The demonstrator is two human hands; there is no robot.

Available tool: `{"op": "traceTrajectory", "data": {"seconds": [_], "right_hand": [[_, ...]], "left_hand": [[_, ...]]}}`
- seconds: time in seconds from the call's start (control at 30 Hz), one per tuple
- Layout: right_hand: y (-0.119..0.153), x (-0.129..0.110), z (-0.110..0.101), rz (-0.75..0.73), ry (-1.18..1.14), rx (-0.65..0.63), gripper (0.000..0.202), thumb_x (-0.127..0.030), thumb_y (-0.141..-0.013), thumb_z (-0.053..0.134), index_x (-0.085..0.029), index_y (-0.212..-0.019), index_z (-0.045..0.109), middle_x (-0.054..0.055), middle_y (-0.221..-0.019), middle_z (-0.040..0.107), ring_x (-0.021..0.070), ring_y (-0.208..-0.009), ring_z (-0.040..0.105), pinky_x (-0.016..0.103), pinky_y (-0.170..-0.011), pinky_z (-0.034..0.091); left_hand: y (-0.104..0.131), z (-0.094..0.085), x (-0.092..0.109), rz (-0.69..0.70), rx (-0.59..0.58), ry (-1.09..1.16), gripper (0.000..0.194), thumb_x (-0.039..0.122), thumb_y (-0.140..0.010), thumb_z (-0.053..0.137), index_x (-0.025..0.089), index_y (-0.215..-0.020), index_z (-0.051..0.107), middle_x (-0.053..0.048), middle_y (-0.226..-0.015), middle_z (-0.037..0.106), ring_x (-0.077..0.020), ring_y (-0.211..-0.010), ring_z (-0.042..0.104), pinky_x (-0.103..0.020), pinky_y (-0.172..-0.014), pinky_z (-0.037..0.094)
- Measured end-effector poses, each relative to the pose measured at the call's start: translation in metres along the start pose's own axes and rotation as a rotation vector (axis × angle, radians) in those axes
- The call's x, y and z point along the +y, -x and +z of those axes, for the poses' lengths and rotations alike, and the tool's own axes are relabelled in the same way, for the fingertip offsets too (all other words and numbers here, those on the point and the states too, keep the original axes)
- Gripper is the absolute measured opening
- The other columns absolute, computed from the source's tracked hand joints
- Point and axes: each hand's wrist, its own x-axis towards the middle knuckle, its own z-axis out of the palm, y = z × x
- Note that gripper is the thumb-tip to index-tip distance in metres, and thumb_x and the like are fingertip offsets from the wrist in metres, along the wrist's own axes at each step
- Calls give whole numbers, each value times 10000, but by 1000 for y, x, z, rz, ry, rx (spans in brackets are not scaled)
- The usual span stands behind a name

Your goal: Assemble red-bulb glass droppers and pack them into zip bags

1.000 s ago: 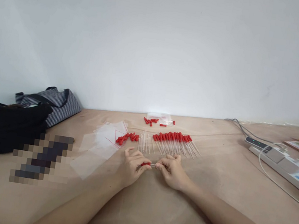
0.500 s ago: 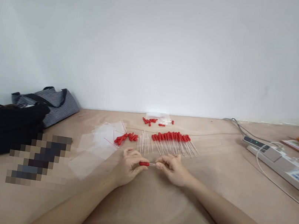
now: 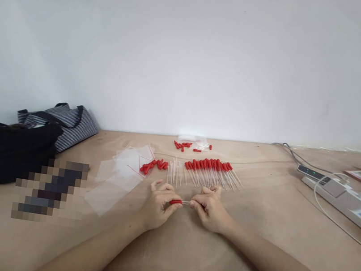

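- Red dropper bulb (image 3: pixel 176 202) sits just below and right of the middle of the frame, lying nearly level, with a slim clear tube (image 3: pixel 186 203) running rightward from its end.
- Left hand (image 3: pixel 159 205): thumb and index finger are pinched around the bulb; the other fingers are loosely bent, pointing up the frame.
- Right hand (image 3: pixel 210 209): its fingers grasp the tube near its right end, leaving a short bare stretch between the two hands.
- Just above the right hand, right of centre, a row of droppers (image 3: pixel 211 171) lies side by side on the table (image 3: pixel 162 259), red ends toward the top of the frame, tubes fanning downward.
- Loose clear tubes (image 3: pixel 177 171) lie left of that row, near its end.
- A small pile of red bulbs (image 3: pixel 152 166) lies further left, at the edge of the spread clear plastic bags (image 3: pixel 121 169).
- More red bulbs (image 3: pixel 183 145) lie near the wall (image 3: pixel 212 58), close to a clear bag (image 3: pixel 193 140).
- Left side of the frame: a black bag (image 3: pixel 25 153) with pale stripes, in front of a striped bag (image 3: pixel 81 132).
- Right side: a white power strip (image 3: pixel 347 202) with cables.
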Motion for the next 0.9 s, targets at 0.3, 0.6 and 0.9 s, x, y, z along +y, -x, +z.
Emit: {"op": "traceTrajectory", "data": {"seconds": [0.3, 0.6, 0.9], "right_hand": [[-4, 8, -2, -13, 2, 18, 279, -321, -881, 372, -220, -774, 609, -10, -655, 617, 121, -694, 465, 330, -759, 176], [-1, 14, -2, -195, 256, 152, 220, -265, -846, 439, -215, -758, 635, 6, -661, 597, 138, -731, 436, 378, -798, 139], [-13, 10, 4, -54, 236, 173, 193, -224, -776, 478, -171, -622, 582, 5, -601, 593, 132, -695, 446, 349, -759, 163]], "left_hand": [[-3, -3, -5, -24, 0, -29, 98, 277, -788, 526, 239, -767, 615, 37, -690, 658, -161, -779, 551, -445, -922, 131], [-2, -7, -16, 13, -12, -76, 144, 260, -820, 505, 265, -756, 633, 55, -660, 675, -163, -761, 562, -476, -932, 83], [-7, -20, -33, -135, -10, -243, 435, 418, -792, 501, 290, -1205, 449, -46, -1082, 598, -240, -1022, 464, -498, -949, 95]]}}
